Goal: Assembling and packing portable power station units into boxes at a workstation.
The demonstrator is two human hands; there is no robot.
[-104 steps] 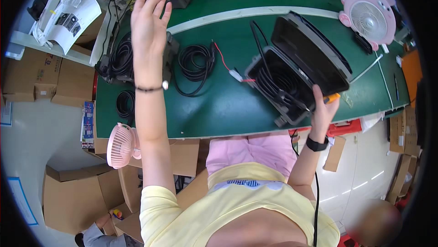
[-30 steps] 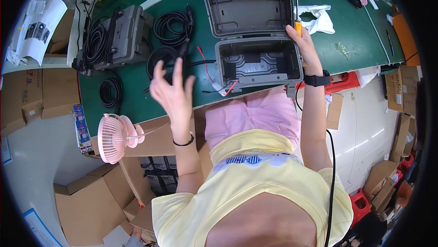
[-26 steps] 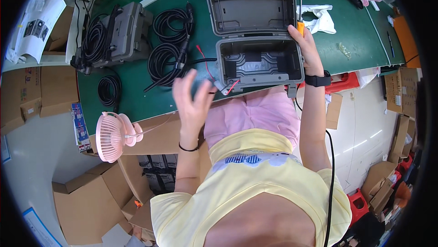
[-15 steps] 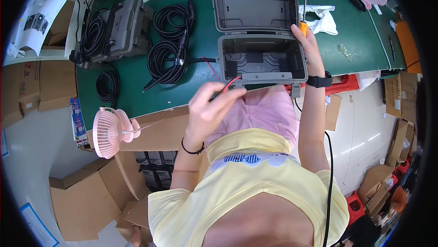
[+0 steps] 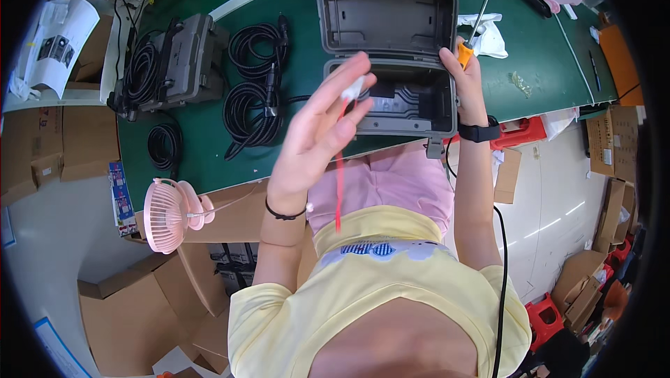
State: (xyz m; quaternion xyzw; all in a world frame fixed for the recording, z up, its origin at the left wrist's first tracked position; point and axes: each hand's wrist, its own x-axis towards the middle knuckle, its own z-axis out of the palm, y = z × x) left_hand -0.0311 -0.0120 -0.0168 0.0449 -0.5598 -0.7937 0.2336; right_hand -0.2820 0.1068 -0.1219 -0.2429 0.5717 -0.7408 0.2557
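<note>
A grey plastic box (image 5: 413,127) sits at the table's front edge, its lid (image 5: 391,22) swung back and its inside facing up. My left hand (image 5: 307,134) is raised over the box's left side. Its fingers pinch a small white connector (image 5: 353,89), from which a red wire (image 5: 339,196) dangles in front of my lap. At the box's right side, my right hand (image 5: 469,88) grips a screwdriver (image 5: 466,54) with an orange handle, its metal shaft pointing away. The right thumb lies by the box's rim.
Coiled black corrugated cables (image 5: 252,113) lie left of the box. Further left stands a closed grey box (image 5: 188,57) with a cable coil. A pink clip fan (image 5: 166,216) hangs at the near left edge. White cloth (image 5: 490,36) and a clear plastic bag (image 5: 520,83) lie to the right.
My left hand has risen and moved forward over the box, bringing up the white connector and red wire. The screwdriver now tilts to the right. The open box has shifted slightly left.
</note>
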